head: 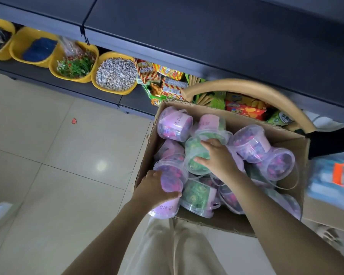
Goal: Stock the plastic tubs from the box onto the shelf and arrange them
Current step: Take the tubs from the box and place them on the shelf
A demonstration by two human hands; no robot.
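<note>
The right hand (216,158) grips the green tub (194,152) lying sideways under it; the left hand (154,188) holds a purple tub (172,180).

A person leans over a brown cardboard box (286,141). It is full of see-through plastic tubs (252,143). Most are purple and a few are green, and they lie tipped this way and that. The left grip (155,187) curls round a purple tub (170,175) at the near left edge of the box, thumb on one side, fingers on the other. The right grip (216,157) wraps over a green tub (194,151) in the middle. Behind the box, a low dark shelf (83,90) holds 4 yellow bowls (127,91) and bright snack packs (167,78). A tan curved handle (246,86) arches above the box. The pale tiled floor (48,155) shows on the left.
</note>
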